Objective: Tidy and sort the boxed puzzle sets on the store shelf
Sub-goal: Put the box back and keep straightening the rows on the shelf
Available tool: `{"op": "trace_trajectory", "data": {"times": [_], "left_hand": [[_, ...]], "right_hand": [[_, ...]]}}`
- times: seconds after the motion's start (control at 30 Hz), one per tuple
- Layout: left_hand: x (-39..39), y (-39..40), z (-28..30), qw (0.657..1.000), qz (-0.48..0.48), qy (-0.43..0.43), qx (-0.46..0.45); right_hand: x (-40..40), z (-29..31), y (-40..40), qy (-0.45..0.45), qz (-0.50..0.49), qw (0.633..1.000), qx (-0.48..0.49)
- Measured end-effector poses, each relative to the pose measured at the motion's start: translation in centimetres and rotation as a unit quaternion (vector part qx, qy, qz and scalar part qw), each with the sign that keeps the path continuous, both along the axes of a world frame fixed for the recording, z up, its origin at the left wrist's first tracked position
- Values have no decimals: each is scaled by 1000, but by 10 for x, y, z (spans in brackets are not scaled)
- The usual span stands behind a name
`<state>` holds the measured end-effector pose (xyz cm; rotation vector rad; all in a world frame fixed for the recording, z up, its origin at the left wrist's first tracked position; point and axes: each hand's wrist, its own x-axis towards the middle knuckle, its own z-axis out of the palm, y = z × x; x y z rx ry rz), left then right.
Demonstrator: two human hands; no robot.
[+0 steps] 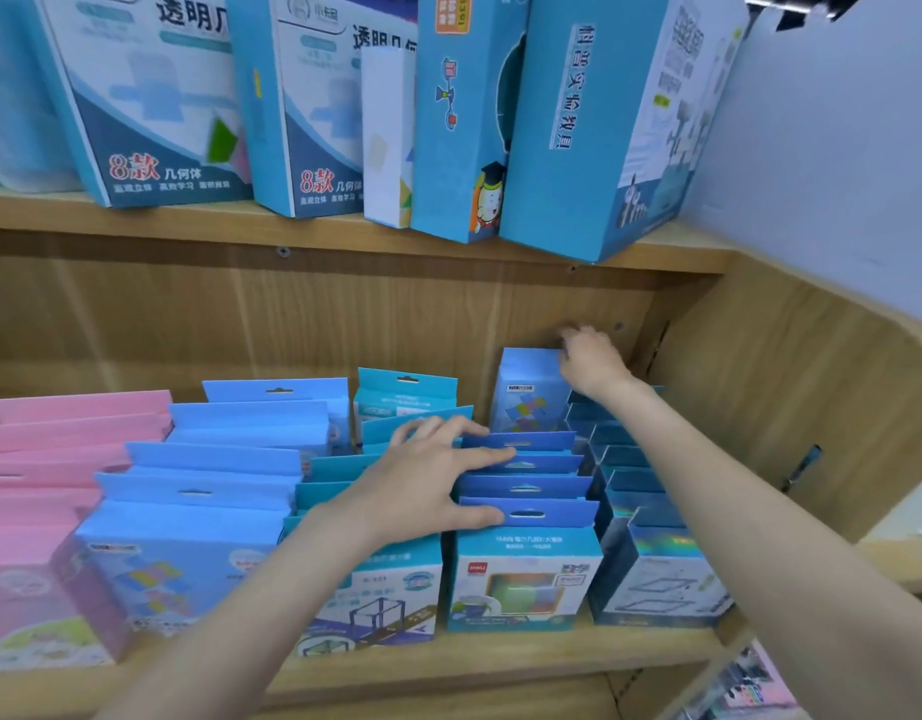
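Wooden shelf [500, 662] across the lower frame carries rows of upright boxed puzzle sets: pink boxes [43, 459] at lower left, pale blue boxes [204, 459] beside them, darker blue hang-tab boxes [526, 517] at centre. The left hand [428, 485] rests on these tabs, its grip apart, fingers spread. The right hand [591, 361], centre right, pinches the top of a blue box printed with coloured squares [526, 397] at the back.
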<state>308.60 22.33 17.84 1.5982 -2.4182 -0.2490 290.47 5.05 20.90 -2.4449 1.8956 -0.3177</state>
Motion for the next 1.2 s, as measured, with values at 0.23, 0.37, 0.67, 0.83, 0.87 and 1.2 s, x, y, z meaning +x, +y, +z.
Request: {"op": "trace_trajectory", "data": {"times": [0.23,0.37,0.67,0.83,0.87,1.2], "left_hand": [[2,-2,-2,1000,8,-22,3],[1,-3,-6,999,15,-45,-7],[1,-3,0,999,24,-26,6],[39,17,12,981,77,24,-176],[53,24,13,974,96,33,-202],[172,67,12,951,258,-123,-122]], "right_hand": [[-4,0,7,29,-39,987,-154],[-15,1,25,-45,25,947,-318],[-38,31,93,-275,67,773,-568],[-21,38,126,-274,114,755,-584],[-11,38,130,-277,125,755,-582],[150,44,141,-218,257,714,-614]]}}
